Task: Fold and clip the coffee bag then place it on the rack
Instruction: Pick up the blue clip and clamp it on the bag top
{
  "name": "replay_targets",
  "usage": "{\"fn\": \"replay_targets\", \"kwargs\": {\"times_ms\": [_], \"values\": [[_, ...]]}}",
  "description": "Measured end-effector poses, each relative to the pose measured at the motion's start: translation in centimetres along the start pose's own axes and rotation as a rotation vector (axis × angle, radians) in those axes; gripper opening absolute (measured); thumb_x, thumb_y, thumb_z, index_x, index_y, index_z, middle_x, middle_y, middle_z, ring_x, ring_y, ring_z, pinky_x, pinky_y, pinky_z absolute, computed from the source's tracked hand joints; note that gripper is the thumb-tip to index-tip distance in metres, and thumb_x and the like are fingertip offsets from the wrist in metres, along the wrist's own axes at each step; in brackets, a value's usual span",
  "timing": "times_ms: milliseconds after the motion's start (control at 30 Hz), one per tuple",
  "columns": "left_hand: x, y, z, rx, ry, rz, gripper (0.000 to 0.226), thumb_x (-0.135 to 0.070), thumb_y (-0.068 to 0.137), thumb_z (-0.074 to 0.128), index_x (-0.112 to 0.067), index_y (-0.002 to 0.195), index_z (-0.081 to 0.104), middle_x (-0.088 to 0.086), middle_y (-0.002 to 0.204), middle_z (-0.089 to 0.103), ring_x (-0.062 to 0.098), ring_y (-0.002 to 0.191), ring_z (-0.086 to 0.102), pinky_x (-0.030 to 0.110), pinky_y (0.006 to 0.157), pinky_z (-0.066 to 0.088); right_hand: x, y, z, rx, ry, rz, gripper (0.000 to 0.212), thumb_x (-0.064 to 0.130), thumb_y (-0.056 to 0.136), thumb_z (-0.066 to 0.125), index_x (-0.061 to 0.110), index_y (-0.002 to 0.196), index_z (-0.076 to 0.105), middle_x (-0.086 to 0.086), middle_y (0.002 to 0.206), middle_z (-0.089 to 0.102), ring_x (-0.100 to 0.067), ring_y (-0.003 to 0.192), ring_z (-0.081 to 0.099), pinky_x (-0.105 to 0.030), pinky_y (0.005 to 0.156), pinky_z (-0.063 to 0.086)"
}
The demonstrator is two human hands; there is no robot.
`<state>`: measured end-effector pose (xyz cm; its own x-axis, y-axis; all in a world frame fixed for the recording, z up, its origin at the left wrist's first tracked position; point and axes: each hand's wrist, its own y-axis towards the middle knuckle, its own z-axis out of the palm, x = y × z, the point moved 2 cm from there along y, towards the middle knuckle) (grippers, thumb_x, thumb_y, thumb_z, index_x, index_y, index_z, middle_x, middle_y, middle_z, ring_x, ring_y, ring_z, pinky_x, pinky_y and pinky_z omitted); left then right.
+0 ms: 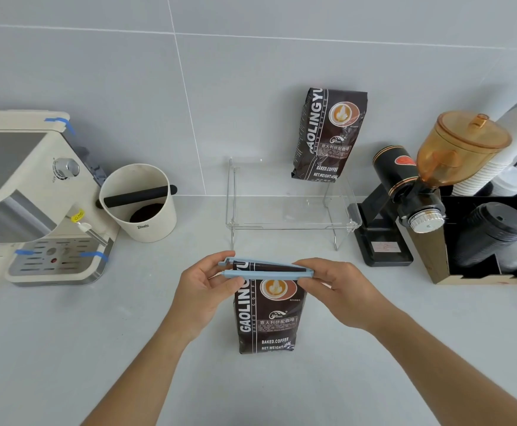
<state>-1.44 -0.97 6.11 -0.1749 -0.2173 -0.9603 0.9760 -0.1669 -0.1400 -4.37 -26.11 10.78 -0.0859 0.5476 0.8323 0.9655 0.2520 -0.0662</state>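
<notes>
- Bag [268,315]: top edge hidden behind clip [268,270]; fold not visible.
- Clip ends covered by left hand [203,290] and right hand [343,290].
- Left of bag: espresso machine [30,195] cut by frame edge.
- Right of bag: cup stack [509,149] and black box [493,238] cut off.
- Small print on bag unreadable.

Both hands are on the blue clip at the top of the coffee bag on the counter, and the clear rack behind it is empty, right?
Not quite: in the head view the rack already holds a second coffee bag at its back.
</notes>
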Motion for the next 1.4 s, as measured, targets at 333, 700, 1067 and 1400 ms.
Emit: {"fn": "replay_targets", "kwargs": {"times_ms": [333,700,1067,1400], "values": [[-0.4,-0.3,1.0,0.022,0.015,0.0,0.041,0.015,0.077,0.068,-0.011,0.108,0.067,0.001,0.097,0.078,0.018,0.089,0.074,0.021,0.073,0.056,1.3,0.2,1.9,-0.097,-0.029,-0.035,0.03,0.036,0.085,0.07,0.064,0.09,0.06,0.031,0.094,0.069,0.005,0.088,0.066,-0.01,0.067,0.05],[-2.8,0.1,-0.9,0.129,0.364,0.065,0.032,0.001,0.079,0.074,-0.028,0.092,0.074,-0.004,0.095,0.078,0.011,0.088,0.072,0.021,0.074,0.056,1.3,0.1,2.6,-0.122,0.056,-0.003,0.024,0.024,0.083,0.075,0.046,0.092,0.071,0.021,0.09,0.074,0.001,0.082,0.069,-0.015,0.068,0.053],[-4.1,-0.1,-1.3,0.151,0.714,0.231,0.018,-0.035,0.076,0.074,-0.048,0.085,0.068,-0.025,0.085,0.074,-0.001,0.082,0.07,0.007,0.071,0.046,1.9,0.3,2.4,-0.115,0.038,0.01,0.028,0.028,0.084,0.073,0.055,0.085,0.068,0.025,0.083,0.073,0.002,0.077,0.069,-0.012,0.063,0.05],[-3.4,-0.4,-0.9,0.075,0.687,0.293,0.029,-0.021,0.08,0.077,-0.048,0.082,0.069,-0.022,0.083,0.075,0.001,0.079,0.071,0.008,0.067,0.047,1.7,0.0,3.0,-0.205,0.016,-0.021,0.026,0.031,0.083,0.074,0.055,0.08,0.065,0.029,0.077,0.071,0.005,0.072,0.068,-0.006,0.057,0.046]]}}
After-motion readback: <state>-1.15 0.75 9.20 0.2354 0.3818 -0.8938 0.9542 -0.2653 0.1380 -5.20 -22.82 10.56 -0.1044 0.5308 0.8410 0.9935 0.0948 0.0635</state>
